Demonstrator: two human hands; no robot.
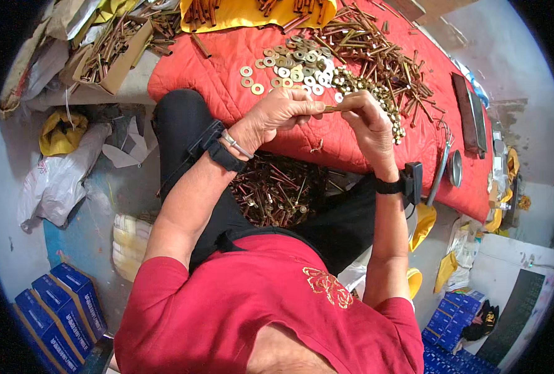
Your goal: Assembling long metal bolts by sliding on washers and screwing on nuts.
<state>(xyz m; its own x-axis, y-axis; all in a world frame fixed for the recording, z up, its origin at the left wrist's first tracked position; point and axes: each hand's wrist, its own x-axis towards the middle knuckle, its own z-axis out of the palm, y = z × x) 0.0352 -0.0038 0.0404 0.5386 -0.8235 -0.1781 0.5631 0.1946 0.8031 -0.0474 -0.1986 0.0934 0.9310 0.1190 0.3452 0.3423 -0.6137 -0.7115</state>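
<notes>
My left hand (pixel 283 112) and my right hand (pixel 367 121) meet above the near edge of a red quilted cover. Between their fingertips is a slim brass-coloured metal piece (pixel 330 109); fingers hide most of it, so its exact kind does not show. Both hands are closed in a pinch on it. Just beyond them lies a spread of flat washers (pixel 299 65), silver and brass-coloured. A heap of small nuts (pixel 377 93) sits beside my right hand, and long bolts (pixel 389 56) are piled farther back.
Copper-coloured tubes (pixel 202 11) rest on a yellow cloth (pixel 246 23) at the far edge. More fill a cardboard box (pixel 122 62) at far left. Assembled bolts (pixel 274 193) lie between my legs. A dark metal bar (pixel 469 115) lies right; blue boxes (pixel 59 311) stand lower left.
</notes>
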